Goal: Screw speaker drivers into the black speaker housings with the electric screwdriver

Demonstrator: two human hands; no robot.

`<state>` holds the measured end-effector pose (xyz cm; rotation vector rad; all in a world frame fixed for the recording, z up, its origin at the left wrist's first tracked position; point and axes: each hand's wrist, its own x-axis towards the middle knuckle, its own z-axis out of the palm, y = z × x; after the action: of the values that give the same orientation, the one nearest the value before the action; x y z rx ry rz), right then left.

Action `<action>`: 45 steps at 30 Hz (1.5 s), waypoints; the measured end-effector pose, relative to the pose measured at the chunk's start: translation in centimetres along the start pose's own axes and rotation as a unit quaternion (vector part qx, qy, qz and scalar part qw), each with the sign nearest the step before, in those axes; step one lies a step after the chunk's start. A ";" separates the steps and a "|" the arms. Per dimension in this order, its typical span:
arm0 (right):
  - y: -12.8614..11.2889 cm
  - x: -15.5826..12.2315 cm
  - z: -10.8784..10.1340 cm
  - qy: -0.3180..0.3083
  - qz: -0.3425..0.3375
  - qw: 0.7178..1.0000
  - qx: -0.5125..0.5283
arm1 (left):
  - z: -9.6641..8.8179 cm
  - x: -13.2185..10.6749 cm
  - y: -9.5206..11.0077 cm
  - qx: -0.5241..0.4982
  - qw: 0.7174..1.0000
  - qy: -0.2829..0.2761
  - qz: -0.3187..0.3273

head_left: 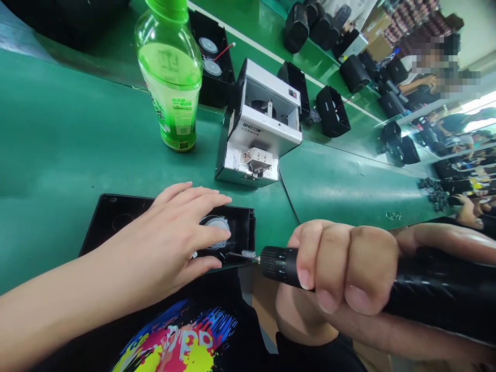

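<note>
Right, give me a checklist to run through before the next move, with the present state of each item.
1. Screwdriver firmly in hand: ok; the right hand is wrapped around it.
2. Left hand at the black casing: ok; it lies across it, fingers spread.
3. Bit seated on a screw: cannot tell; its tip is too small to make out.
4. Round speaker fully in view: not ok; the left hand covers part of it.
5. Bottle apart from the screwdriver: ok; it stands beyond the casing.
6. Power switch on the machine turned on: cannot tell; its setting is unreadable.
</note>
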<state>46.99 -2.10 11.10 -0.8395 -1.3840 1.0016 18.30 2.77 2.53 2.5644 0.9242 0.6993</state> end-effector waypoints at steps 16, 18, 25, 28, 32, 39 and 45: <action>0.4 1.0 -0.4 -0.070 -0.010 0.996 0.051 | 1.0 -0.2 0.3 -0.028 0.999 0.019 0.014; 0.6 1.3 0.0 -0.096 -0.008 0.993 0.070 | 0.7 0.0 0.2 -0.025 0.999 0.010 0.026; -2.3 1.9 1.0 -0.093 0.048 0.992 0.067 | 0.7 0.0 0.2 -0.025 0.999 0.000 0.036; -3.4 2.3 0.4 -0.128 0.084 0.988 0.026 | 0.9 -0.1 0.4 -0.030 0.999 0.017 0.027; -3.3 2.3 -1.2 -0.171 0.108 0.978 -0.055 | 0.4 -0.1 0.0 -0.017 0.999 0.024 0.019; -1.3 2.7 0.8 -0.065 0.082 0.994 -0.015 | 0.4 0.2 -0.8 0.061 0.998 -0.011 0.014; -0.8 3.6 2.5 -0.060 0.096 0.994 -0.010 | 0.3 0.7 -0.5 0.068 0.997 -0.018 0.011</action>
<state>44.32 0.69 13.30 -0.9543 -1.4357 1.2043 18.69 3.59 2.23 2.6998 0.9641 0.6131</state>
